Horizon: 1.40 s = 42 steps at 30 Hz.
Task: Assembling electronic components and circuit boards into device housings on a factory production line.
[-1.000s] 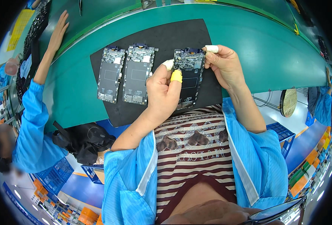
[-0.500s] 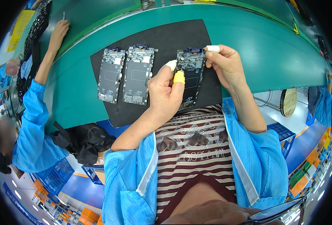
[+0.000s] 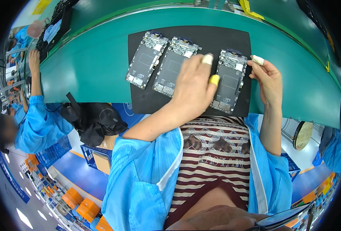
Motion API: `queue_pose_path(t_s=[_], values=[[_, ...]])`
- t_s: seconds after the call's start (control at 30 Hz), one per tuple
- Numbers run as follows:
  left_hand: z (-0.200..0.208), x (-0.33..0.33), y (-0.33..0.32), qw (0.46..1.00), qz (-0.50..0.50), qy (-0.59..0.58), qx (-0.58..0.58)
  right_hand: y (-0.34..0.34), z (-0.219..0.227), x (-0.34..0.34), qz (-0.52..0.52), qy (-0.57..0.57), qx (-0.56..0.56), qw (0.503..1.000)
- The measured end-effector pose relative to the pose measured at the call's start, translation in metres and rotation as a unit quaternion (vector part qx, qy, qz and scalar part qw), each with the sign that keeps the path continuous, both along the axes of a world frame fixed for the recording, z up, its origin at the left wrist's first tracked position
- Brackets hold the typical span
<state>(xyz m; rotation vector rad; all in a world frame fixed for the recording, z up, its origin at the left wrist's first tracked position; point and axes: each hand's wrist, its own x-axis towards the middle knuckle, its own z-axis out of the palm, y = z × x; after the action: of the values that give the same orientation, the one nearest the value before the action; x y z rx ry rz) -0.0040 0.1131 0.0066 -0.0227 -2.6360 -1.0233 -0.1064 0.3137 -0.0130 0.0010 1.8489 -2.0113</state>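
One striped shirt [image 3: 216, 184] on me, nearest; studded lettering [image 3: 222, 161] across the chest, plus an open blue jacket [image 3: 139, 188]. Next, three circuit boards, dark, with pale printed outlines and icons, labels too small to make out: left board [image 3: 142, 61], middle board [image 3: 173, 65], right board [image 3: 229, 82], all on a black mat [image 3: 216, 38]. My left hand [image 3: 195, 82] is over the middle board's right side, thumb and forefinger apart, yellow and white covers on them; contact unclear. My right hand [image 3: 270, 79], white cover on the forefinger, has thumb and forefinger close together by the right board's upper right corner; can't tell if gripping. Beyond: green bench [image 3: 89, 77], co-worker's hand [image 3: 34, 61] at left. Farther, blue banner [image 3: 9, 173] with pale lettering, orange bins [image 3: 87, 210].
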Motion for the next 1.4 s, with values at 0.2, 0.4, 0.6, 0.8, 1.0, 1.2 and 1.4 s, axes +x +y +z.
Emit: queue_pose_path(t_s=[0.2,0.4,0.6,0.8,1.0,1.2,1.4], values=[[0.005,0.015,-0.034,0.966,0.105,-0.125,-0.200,0.000,0.004,0.003,-0.006,0.083,0.051,0.995],[0.005,0.017,-0.031,0.970,0.090,-0.122,-0.190,-0.028,0.016,0.017,0.061,0.109,0.032,0.992],[0.000,0.009,-0.035,0.971,0.112,-0.111,-0.179,-0.034,0.015,0.020,0.105,0.098,0.039,0.989],[-0.003,0.000,-0.032,0.979,0.098,-0.126,-0.128,-0.039,0.015,0.025,0.105,0.084,0.032,0.990],[-0.007,-0.004,-0.035,0.972,0.139,-0.172,0.077,-0.039,0.016,0.025,0.096,0.087,0.051,0.990],[-0.012,0.001,-0.048,0.873,0.072,-0.171,0.451,-0.037,0.020,0.022,0.077,0.075,0.055,0.993],[-0.004,0.014,-0.045,0.797,0.012,-0.125,0.590,-0.039,0.017,0.018,0.054,0.002,-0.044,0.998]])
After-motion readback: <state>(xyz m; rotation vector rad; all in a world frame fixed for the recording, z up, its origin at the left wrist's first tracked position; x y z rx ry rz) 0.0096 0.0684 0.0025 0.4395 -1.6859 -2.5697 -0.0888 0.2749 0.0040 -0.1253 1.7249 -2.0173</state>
